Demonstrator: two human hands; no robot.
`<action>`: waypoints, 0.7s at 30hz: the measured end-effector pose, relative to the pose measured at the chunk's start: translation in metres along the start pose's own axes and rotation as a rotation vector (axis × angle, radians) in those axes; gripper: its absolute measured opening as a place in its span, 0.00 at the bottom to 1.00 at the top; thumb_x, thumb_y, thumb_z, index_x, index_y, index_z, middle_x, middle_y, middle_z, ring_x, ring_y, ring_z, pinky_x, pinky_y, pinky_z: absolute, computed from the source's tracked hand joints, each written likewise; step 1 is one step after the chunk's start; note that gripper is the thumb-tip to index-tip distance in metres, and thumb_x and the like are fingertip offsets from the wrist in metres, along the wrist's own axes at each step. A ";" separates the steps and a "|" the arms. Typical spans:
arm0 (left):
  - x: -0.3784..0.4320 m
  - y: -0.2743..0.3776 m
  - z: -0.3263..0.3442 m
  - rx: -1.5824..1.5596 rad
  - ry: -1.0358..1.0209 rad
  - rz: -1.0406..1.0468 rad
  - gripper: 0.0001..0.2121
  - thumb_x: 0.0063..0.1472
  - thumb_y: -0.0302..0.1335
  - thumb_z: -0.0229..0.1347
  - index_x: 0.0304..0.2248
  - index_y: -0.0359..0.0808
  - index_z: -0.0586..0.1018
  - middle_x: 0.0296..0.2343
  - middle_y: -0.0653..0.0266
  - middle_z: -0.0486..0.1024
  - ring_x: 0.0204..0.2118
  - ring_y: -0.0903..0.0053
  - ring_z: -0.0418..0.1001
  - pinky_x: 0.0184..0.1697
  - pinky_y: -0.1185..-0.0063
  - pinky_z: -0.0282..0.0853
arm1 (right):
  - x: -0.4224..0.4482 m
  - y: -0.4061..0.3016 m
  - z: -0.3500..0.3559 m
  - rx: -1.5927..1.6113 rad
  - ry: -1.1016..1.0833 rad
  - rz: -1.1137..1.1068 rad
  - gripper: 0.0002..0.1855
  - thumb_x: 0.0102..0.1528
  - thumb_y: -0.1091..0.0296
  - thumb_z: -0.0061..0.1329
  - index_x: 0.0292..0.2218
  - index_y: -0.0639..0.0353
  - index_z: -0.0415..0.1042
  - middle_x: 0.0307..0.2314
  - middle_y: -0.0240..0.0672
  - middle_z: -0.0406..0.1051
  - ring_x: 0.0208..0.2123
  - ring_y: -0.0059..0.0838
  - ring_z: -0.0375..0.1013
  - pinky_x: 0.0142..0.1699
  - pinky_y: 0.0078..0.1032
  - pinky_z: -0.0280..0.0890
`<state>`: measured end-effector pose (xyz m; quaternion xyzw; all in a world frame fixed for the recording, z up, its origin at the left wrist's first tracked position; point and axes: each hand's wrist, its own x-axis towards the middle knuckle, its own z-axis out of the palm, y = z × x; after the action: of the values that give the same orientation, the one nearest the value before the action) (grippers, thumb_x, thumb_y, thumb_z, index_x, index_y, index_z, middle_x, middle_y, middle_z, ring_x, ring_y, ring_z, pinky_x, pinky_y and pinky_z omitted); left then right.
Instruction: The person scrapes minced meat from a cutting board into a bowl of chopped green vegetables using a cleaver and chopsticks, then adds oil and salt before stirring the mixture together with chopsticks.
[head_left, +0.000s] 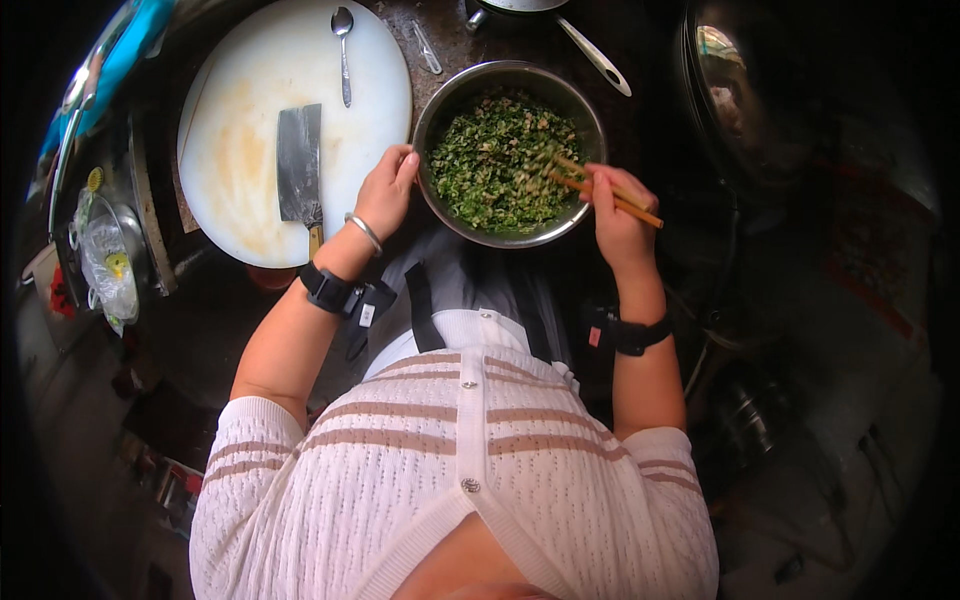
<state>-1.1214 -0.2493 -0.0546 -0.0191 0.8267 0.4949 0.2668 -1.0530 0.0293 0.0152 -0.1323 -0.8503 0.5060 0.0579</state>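
A round metal bowl (516, 241) holds a filling of chopped greens mixed with pale bits (502, 169). My left hand (386, 191) grips the bowl's left rim, thumb uppermost. In my right hand (624, 214) is a pair of wooden chopsticks (637, 208), their tips down in the greens at the bowl's right side; the food around the tips is blurred. Left of the bowl, a cleaver (299, 165) with a wooden handle lies on a round white cutting board (367, 67). A metal spoon (343, 64) rests near the board's top edge.
Behind the bowl are a pan with a metal handle (595, 58) and a small peeler-like tool (427, 49). A large shiny metal vessel (724, 82) stands at the upper right. At the far left a clear plastic bag (111, 259) sits in a metal bowl.
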 end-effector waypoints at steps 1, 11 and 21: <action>0.011 -0.004 -0.001 0.139 0.048 0.207 0.13 0.64 0.37 0.42 0.36 0.35 0.69 0.22 0.62 0.71 0.24 0.78 0.70 0.23 0.80 0.68 | 0.014 -0.001 0.001 -0.091 0.065 -0.142 0.07 0.54 0.76 0.44 0.33 0.69 0.73 0.24 0.44 0.72 0.23 0.33 0.74 0.27 0.22 0.67; 0.004 0.016 0.003 -0.106 -0.135 -0.181 0.09 0.65 0.32 0.40 0.34 0.34 0.63 0.15 0.62 0.66 0.12 0.77 0.65 0.14 0.80 0.63 | 0.023 0.002 0.004 -0.120 -0.091 -0.147 0.07 0.51 0.77 0.44 0.32 0.66 0.74 0.23 0.44 0.72 0.23 0.37 0.73 0.28 0.26 0.66; 0.013 0.011 0.004 -0.228 -0.172 -0.152 0.09 0.65 0.34 0.41 0.37 0.37 0.65 0.15 0.65 0.66 0.12 0.81 0.64 0.13 0.83 0.60 | 0.034 0.001 -0.011 -0.071 -0.088 -0.228 0.07 0.52 0.75 0.44 0.28 0.67 0.73 0.22 0.42 0.71 0.22 0.33 0.72 0.26 0.25 0.66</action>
<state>-1.1345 -0.2376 -0.0536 -0.0692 0.7356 0.5637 0.3693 -1.0826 0.0486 0.0182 -0.0144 -0.8790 0.4709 0.0731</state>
